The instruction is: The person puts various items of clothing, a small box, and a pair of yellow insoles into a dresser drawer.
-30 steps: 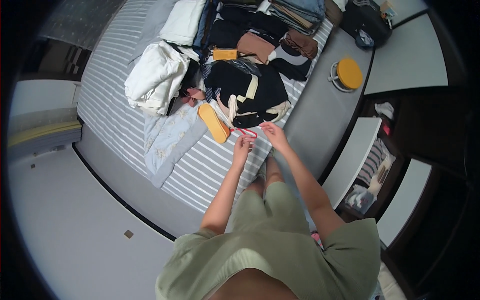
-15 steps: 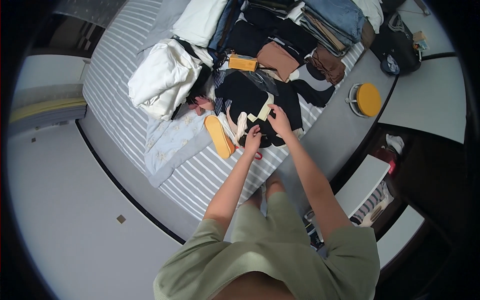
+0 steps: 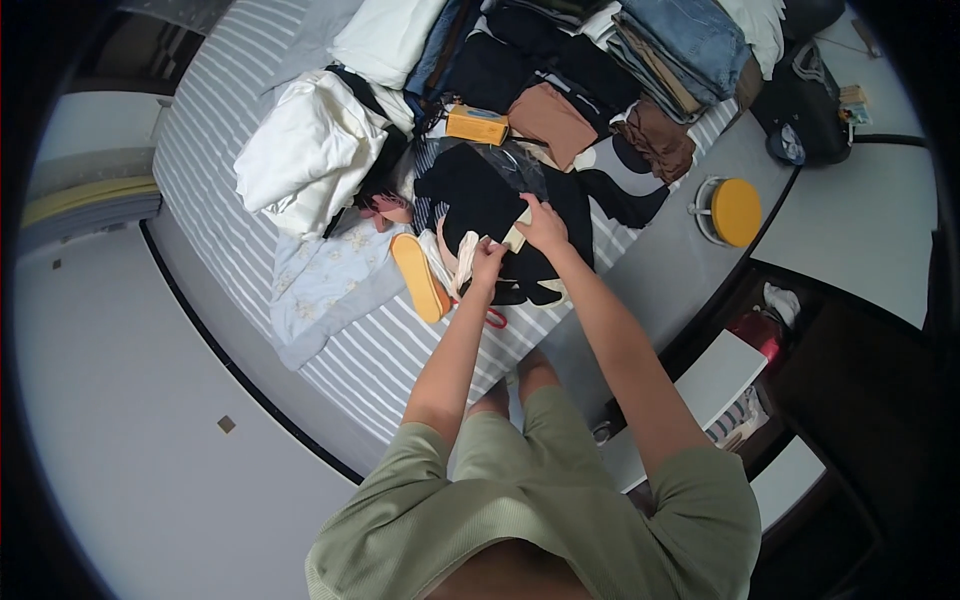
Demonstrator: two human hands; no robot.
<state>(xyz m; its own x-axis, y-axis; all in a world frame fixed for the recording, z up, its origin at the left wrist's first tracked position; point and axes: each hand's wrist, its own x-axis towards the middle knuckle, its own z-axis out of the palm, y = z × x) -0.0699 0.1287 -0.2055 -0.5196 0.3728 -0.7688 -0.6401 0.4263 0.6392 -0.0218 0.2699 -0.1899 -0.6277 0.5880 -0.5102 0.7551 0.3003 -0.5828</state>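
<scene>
My left hand (image 3: 488, 261) pinches a cream strap of a pale cloth bag (image 3: 462, 262) lying on a black garment (image 3: 480, 200) on the striped bed (image 3: 380, 355). My right hand (image 3: 543, 226) grips another cream strap of the bag just beside it, over the black garment. A yellow slipper sole (image 3: 420, 277) lies left of my left hand. A small red item (image 3: 495, 319) peeks out below my left wrist.
White folded clothes (image 3: 300, 155), a yellow box (image 3: 477, 125), brown garments (image 3: 550, 120), folded jeans (image 3: 690, 40) and a pale floral cloth (image 3: 325, 285) crowd the bed. A yellow-topped stool (image 3: 732, 212) stands at the right. A black bag (image 3: 805, 100) sits beyond it.
Both hands have reached farther up the bed, from the red item near the edge to the cream straps on the black garment. The view has tilted with them.
</scene>
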